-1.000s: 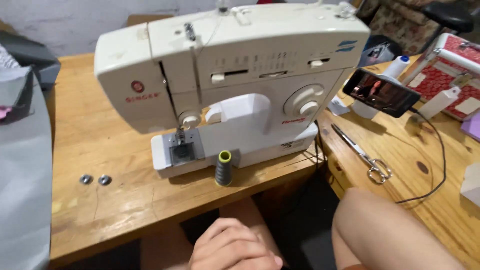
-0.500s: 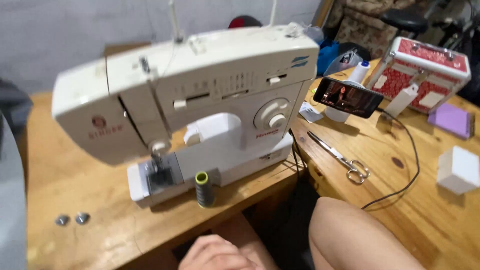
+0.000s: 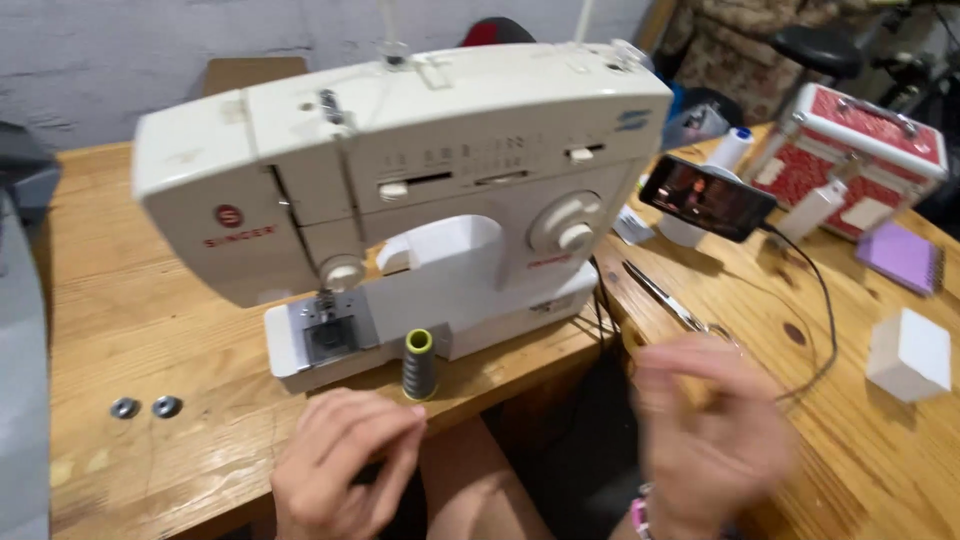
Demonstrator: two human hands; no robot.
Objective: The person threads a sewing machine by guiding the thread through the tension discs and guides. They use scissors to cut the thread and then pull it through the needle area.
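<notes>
Rising since earlier, both hands, left hand fingers loosely curled near thread spool, blurred right hand seemingly empty.

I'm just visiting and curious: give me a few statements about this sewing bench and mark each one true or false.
1. A grey thread spool stands upright in front of the sewing machine. True.
2. The left hand grips the scissors. False: the scissors lie on the table, untouched.
3. Two small metal bobbins lie left of the machine. True.
4. The phone screen is dark. False: it shows a picture.
5. The right hand rests on the red case. False: the red case stands far behind it.
</notes>
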